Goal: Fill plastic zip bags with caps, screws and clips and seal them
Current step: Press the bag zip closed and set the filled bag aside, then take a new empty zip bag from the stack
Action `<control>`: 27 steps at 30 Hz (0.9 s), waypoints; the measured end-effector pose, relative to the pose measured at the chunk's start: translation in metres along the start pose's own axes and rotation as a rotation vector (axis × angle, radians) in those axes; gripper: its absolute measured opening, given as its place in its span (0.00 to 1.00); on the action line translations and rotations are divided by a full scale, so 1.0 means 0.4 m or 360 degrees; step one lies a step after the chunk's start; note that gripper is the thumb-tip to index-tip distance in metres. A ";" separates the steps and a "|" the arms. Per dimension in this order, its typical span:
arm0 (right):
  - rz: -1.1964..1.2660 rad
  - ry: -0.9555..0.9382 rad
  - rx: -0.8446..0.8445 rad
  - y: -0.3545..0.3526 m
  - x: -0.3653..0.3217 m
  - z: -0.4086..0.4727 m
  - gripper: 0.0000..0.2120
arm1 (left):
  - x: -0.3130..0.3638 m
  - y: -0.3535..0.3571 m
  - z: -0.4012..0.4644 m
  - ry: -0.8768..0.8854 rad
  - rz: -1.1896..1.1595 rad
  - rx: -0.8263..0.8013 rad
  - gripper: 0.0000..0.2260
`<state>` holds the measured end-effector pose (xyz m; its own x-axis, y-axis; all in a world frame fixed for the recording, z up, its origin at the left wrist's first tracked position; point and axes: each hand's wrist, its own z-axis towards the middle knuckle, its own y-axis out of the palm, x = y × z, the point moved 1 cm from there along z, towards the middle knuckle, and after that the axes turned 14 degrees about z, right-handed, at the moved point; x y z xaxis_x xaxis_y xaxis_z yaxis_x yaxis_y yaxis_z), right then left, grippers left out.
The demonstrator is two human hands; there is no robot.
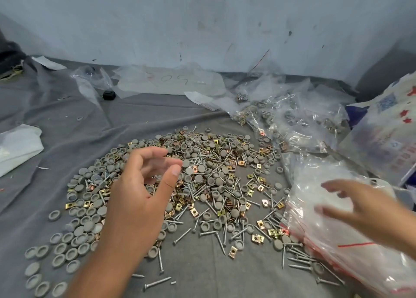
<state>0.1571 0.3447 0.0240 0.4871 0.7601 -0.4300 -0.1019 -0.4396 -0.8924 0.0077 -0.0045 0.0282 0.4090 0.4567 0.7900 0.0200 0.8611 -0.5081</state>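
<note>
Both hands, left (137,198) and right (369,210), loose and empty, filled bags (292,122) heaped behind.

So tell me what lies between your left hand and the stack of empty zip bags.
In the head view, the mixed pile of grey caps, screws and brass clips fills the stretch between the left hand and the stack of zip bags.

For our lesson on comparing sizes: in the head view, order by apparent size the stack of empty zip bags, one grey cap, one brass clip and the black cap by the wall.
1. Stack of empty zip bags
2. Grey cap and black cap: unsure, the black one lies farther away
3. Brass clip
</note>
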 end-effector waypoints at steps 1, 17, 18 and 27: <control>-0.0088 0.0010 0.0051 0.035 0.016 -0.036 0.22 | 0.002 0.002 -0.001 -0.0002 0.0005 0.0000 0.12; 0.0411 -0.0099 0.0537 0.017 0.022 -0.065 0.22 | 0.011 0.023 -0.014 0.0038 0.0110 -0.0156 0.13; 0.0527 -0.0149 0.0576 0.000 -0.004 -0.070 0.20 | 0.010 0.026 -0.015 0.0049 0.0095 -0.0163 0.12; 0.2717 -0.0127 -0.1284 0.064 -0.369 -0.055 0.17 | 0.034 0.062 -0.017 -0.0433 -0.0895 -0.0745 0.29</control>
<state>0.1016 0.2107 0.0676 0.2785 -0.6669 -0.6911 0.0203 -0.7153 0.6985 0.0200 0.0215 0.0238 -0.0136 0.0702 0.9974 0.5655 0.8232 -0.0502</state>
